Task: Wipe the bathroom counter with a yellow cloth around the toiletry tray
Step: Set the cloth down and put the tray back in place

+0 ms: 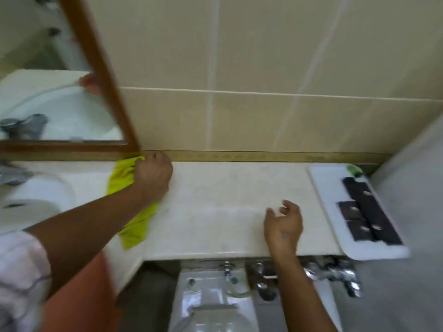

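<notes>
My left hand (pixel 153 176) grips a yellow cloth (pixel 130 207) and presses it on the cream counter (pixel 227 188), near the back wall under the mirror's corner. The cloth trails toward the counter's front edge beneath my forearm. My right hand (pixel 284 226) hovers just over the counter's front middle with fingers apart and nothing in it. A white toiletry tray (pixel 328 188) lies at the counter's right end and overhangs the front edge. It carries several dark flat packets (pixel 366 216) and a green item (pixel 354 170) at its far corner.
A white basin (pixel 36 200) with a chrome tap (pixel 14 174) sits at the left. A wood-framed mirror (pixel 103 75) hangs above it. Below the counter edge are a white toilet cistern (pixel 211 288) and chrome wall taps (pixel 330 271). A grey wall (pixel 412 188) closes the right side.
</notes>
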The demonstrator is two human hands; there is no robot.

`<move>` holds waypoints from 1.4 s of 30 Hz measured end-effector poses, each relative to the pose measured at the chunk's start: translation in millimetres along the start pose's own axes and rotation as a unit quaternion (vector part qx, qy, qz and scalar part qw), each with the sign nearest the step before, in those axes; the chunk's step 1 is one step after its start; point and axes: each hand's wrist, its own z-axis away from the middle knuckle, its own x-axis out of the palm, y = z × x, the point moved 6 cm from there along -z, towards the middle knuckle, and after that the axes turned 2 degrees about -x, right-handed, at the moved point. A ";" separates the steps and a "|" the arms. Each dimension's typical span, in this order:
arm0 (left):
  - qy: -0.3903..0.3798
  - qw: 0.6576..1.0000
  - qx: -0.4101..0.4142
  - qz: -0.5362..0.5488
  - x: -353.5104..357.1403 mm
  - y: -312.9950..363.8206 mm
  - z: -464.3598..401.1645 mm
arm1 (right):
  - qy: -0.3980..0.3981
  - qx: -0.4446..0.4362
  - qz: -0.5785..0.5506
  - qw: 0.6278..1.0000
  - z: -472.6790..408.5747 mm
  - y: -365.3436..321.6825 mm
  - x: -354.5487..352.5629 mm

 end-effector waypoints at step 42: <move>-0.123 0.915 -0.119 0.366 26.5 38.3 32.9 | -0.174 -0.088 0.269 0.943 -135.4 -25.2 43.9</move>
